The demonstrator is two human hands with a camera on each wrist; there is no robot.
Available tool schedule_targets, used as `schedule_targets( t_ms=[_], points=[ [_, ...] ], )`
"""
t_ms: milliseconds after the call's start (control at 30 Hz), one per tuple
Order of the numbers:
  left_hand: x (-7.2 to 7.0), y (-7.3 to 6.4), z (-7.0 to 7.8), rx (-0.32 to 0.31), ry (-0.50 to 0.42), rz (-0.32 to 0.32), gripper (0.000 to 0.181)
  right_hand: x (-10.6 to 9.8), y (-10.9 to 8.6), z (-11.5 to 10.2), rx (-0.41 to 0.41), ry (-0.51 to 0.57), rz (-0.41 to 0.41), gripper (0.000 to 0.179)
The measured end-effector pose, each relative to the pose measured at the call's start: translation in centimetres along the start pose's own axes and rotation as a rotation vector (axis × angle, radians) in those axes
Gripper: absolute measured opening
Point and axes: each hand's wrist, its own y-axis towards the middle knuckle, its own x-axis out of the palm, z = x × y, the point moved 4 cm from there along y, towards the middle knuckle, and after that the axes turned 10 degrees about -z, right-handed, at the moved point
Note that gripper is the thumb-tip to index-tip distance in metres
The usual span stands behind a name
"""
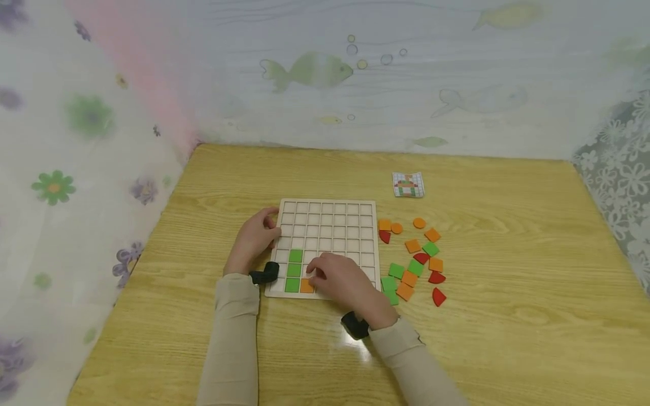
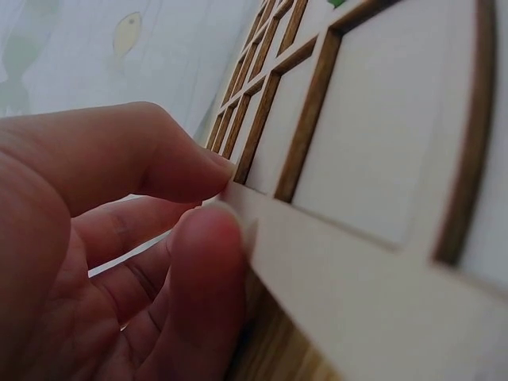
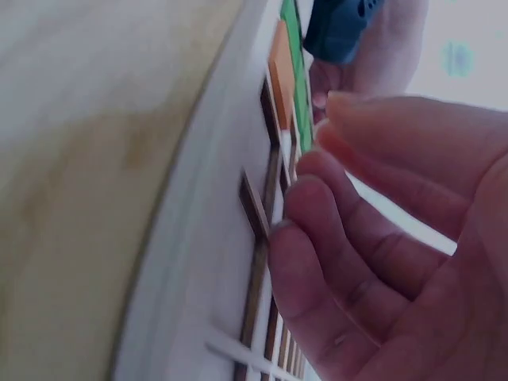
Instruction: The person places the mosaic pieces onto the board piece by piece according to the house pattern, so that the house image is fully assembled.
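Note:
A wooden grid board (image 1: 325, 229) lies on the table. My left hand (image 1: 254, 237) is at its left edge; in the left wrist view the thumb and index finger of that hand (image 2: 135, 214) pinch the rim. My right hand (image 1: 344, 279) is over the board's lower part, beside an orange square tile (image 1: 307, 286). In the right wrist view, the right hand's fingers (image 3: 313, 214) are loosely bent, with no tile visible between them. Three green square tiles (image 1: 293, 270) form a column in the second column of cells, left of the orange tile.
Loose orange, green and red pieces, among them an orange disc (image 1: 418, 223) and a red quarter-circle (image 1: 439, 297), lie right of the board. A small pattern card (image 1: 408, 185) is behind them. A patterned curtain (image 1: 325, 84) hangs at the table's far edge.

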Motion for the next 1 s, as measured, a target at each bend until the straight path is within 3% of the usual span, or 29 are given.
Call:
schedule_targets(
  t_ms=[233,500,1000],
  points=[
    [-0.1,0.0,-0.1,-0.005,0.01,0.007,0.054,-1.1,-0.5,0.9,-0.005,0.013,0.003,0.015],
    [0.0,0.2,-0.1,-0.003,0.013,0.006,0.054,-2.6,-1.3,3.0,0.049,0.062,0.051,0.016],
    [0.1,0.0,0.1,-0.001,0.02,0.005,0.054,-4.4,-3.0,7.8,0.18,0.169,0.039,0.022]
  ],
)
